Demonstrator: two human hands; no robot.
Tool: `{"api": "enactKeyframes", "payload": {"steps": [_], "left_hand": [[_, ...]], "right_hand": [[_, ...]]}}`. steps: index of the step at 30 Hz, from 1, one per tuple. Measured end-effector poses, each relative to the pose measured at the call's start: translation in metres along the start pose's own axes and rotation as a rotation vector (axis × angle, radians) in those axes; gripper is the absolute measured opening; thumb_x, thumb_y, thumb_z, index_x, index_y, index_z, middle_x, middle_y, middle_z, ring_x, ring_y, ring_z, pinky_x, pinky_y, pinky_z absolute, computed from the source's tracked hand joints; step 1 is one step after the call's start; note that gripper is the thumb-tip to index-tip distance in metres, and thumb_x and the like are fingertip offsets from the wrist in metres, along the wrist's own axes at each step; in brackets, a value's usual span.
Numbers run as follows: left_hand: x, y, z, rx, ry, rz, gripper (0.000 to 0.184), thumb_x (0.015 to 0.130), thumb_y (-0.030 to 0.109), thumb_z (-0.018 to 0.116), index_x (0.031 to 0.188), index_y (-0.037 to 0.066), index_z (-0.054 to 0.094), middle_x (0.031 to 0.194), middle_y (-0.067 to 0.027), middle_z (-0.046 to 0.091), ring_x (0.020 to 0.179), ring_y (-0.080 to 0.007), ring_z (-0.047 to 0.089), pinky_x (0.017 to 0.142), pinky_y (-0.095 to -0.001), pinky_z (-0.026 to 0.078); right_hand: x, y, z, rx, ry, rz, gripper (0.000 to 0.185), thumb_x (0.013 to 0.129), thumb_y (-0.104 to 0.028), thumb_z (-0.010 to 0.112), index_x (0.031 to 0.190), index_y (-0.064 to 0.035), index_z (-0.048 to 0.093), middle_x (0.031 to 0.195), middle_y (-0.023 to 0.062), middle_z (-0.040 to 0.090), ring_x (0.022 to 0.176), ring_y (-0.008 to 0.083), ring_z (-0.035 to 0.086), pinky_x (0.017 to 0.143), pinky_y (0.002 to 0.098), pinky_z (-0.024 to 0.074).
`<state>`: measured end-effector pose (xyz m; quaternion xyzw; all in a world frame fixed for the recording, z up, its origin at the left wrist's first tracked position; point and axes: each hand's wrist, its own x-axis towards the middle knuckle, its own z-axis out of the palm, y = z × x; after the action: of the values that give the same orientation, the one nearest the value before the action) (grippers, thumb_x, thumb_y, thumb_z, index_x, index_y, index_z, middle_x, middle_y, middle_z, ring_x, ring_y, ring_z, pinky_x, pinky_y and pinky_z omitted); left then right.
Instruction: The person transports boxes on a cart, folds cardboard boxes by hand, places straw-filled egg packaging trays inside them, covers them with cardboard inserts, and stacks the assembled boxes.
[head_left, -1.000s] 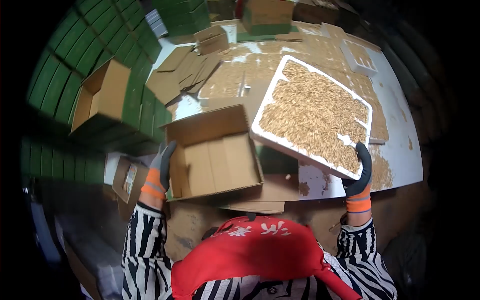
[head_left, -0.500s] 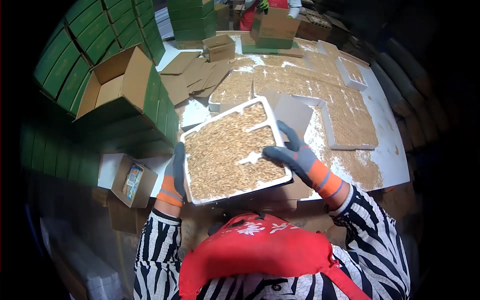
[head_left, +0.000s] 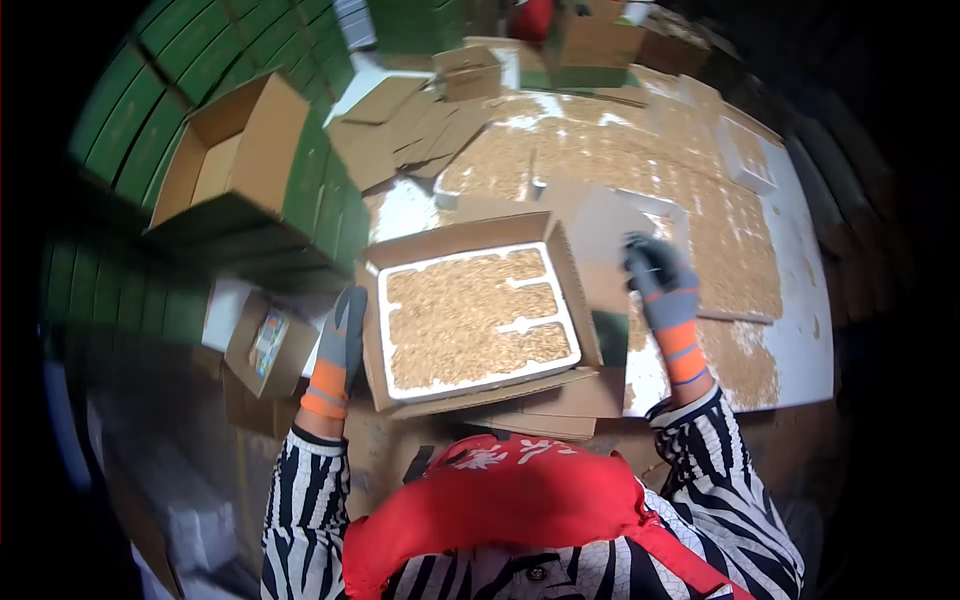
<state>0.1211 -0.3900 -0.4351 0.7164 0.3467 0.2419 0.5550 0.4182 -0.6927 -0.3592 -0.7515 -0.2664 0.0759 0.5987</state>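
Note:
A white foam tray (head_left: pixel 470 320) full of small tan grain-like pieces sits inside an open cardboard carton (head_left: pixel 480 228), slightly tilted in view. My left hand (head_left: pixel 345 335), in a grey and orange glove, lies along the carton's left side with its fingers stretched out. To the right of the carton, my right hand (head_left: pixel 662 275) is raised apart from it. That hand is a little blurred, its fingers bent and apart, and I see nothing in it. Flat cardboard (head_left: pixel 615 345) lies beside and under the carton.
Green cartons (head_left: pixel 150 130) are stacked at the left, with an open one (head_left: pixel 240 160) on top. A small box (head_left: pixel 268 345) holds colourful packets. Filled trays (head_left: pixel 735 250) and scattered pieces cover the white table (head_left: pixel 800 340). Loose cardboard (head_left: pixel 410 130) lies behind; another person's red clothing shows at the back.
The tray has gone down into the carton, whose walls now show around it. My right hand has let go of the tray and moved right. My left hand stays at the left side.

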Motion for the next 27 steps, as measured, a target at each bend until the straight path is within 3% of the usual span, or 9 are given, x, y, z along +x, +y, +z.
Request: {"api": "enactKeyframes", "payload": {"steps": [2, 4, 6, 7, 9, 10, 14, 20, 27], "left_hand": [[-0.008, 0.029, -0.012, 0.193, -0.013, 0.181, 0.039, 0.1, 0.028, 0.048, 0.128, 0.002, 0.054, 0.121, -0.006, 0.059, 0.106, -0.0149, 0.056, 0.091, -0.0287, 0.047], [-0.006, -0.016, -0.048, 0.176, 0.146, 0.161, 0.036, 0.099, 0.025, 0.05, 0.127, 0.003, 0.055, 0.12, -0.0079, 0.06, 0.107, -0.018, 0.057, 0.091, -0.0294, 0.046], [-0.016, -0.012, -0.079, 0.277, 0.329, 0.092, 0.032, 0.097, 0.02, 0.054, 0.122, 0.002, 0.059, 0.114, -0.0083, 0.064, 0.105, -0.0181, 0.058, 0.09, -0.0289, 0.046], [-0.021, -0.022, -0.101, 0.379, 0.445, 0.104, 0.03, 0.096, 0.018, 0.056, 0.12, 0.001, 0.061, 0.11, -0.0086, 0.066, 0.102, -0.0168, 0.059, 0.089, -0.0285, 0.046], [-0.021, -0.041, -0.144, 0.448, 0.641, 0.099, 0.026, 0.09, 0.015, 0.063, 0.11, -0.001, 0.065, 0.1, -0.0089, 0.069, 0.093, -0.014, 0.062, 0.085, -0.0281, 0.048], [-0.018, -0.048, -0.168, 0.535, 0.633, 0.008, 0.025, 0.089, 0.014, 0.063, 0.108, -0.001, 0.066, 0.098, -0.0093, 0.069, 0.092, -0.0144, 0.062, 0.083, -0.0283, 0.048], [0.008, -0.12, -0.232, 0.83, 0.46, -0.321, 0.036, 0.077, 0.036, 0.068, 0.102, 0.009, 0.069, 0.103, -0.0151, 0.068, 0.095, -0.0307, 0.065, 0.084, -0.0387, 0.05], [0.052, -0.182, -0.213, 1.297, 0.243, -0.42, 0.032, 0.075, 0.038, 0.069, 0.097, 0.015, 0.072, 0.102, -0.0132, 0.068, 0.097, -0.0317, 0.064, 0.084, -0.0409, 0.051], [0.051, -0.207, -0.229, 0.93, 0.368, -0.454, 0.035, 0.068, 0.037, 0.076, 0.09, 0.011, 0.072, 0.093, -0.0156, 0.068, 0.09, -0.033, 0.065, 0.082, -0.0392, 0.051]], "right_hand": [[0.059, 0.142, -0.036, 0.03, 0.185, -0.009, 0.036, 0.087, -0.01, 0.068, 0.121, -0.002, 0.059, 0.113, 0.0103, 0.064, 0.101, 0.0184, 0.061, 0.089, 0.0306, 0.0491], [0.101, 0.275, -0.061, -0.353, 0.229, 0.132, 0.088, 0.074, -0.036, 0.081, 0.137, 0.0074, 0.038, 0.135, 0.0234, 0.047, 0.121, 0.03, 0.05, 0.103, 0.0377, 0.0403], [0.109, 0.33, -0.05, -0.281, 0.291, 0.49, 0.092, 0.072, -0.039, 0.081, 0.136, 0.0113, 0.037, 0.134, 0.0244, 0.048, 0.119, 0.0348, 0.05, 0.102, 0.0381, 0.0412], [0.108, 0.375, -0.07, -0.5, -0.124, 0.178, 0.084, 0.076, -0.04, 0.077, 0.133, 0.0101, 0.042, 0.128, 0.0207, 0.054, 0.111, 0.0312, 0.055, 0.096, 0.0373, 0.0445], [0.107, 0.368, -0.046, -0.341, -0.265, 0.183, 0.072, 0.083, -0.042, 0.069, 0.13, 0.0085, 0.047, 0.123, 0.0172, 0.06, 0.103, 0.0275, 0.06, 0.09, 0.0369, 0.0477], [0.098, 0.319, -0.031, -0.003, -0.004, 0.537, 0.069, 0.087, -0.041, 0.065, 0.131, 0.0082, 0.046, 0.123, 0.0173, 0.06, 0.103, 0.0275, 0.06, 0.09, 0.0373, 0.0476], [0.143, 0.272, -0.079, 0.271, 0.174, 0.267, 0.06, 0.094, -0.039, 0.056, 0.131, 0.0058, 0.047, 0.125, 0.0152, 0.058, 0.109, 0.0244, 0.057, 0.092, 0.0353, 0.0462], [0.135, 0.172, -0.082, 0.155, 0.204, 0.04, 0.052, 0.094, -0.029, 0.059, 0.134, 0.0028, 0.047, 0.128, 0.0117, 0.056, 0.116, 0.0213, 0.054, 0.099, 0.0325, 0.0426], [0.08, 0.11, -0.059, -0.016, 0.298, 0.076, 0.051, 0.091, -0.027, 0.065, 0.13, 0.0017, 0.052, 0.124, 0.008, 0.058, 0.11, 0.0167, 0.055, 0.094, 0.0292, 0.0434]]}}
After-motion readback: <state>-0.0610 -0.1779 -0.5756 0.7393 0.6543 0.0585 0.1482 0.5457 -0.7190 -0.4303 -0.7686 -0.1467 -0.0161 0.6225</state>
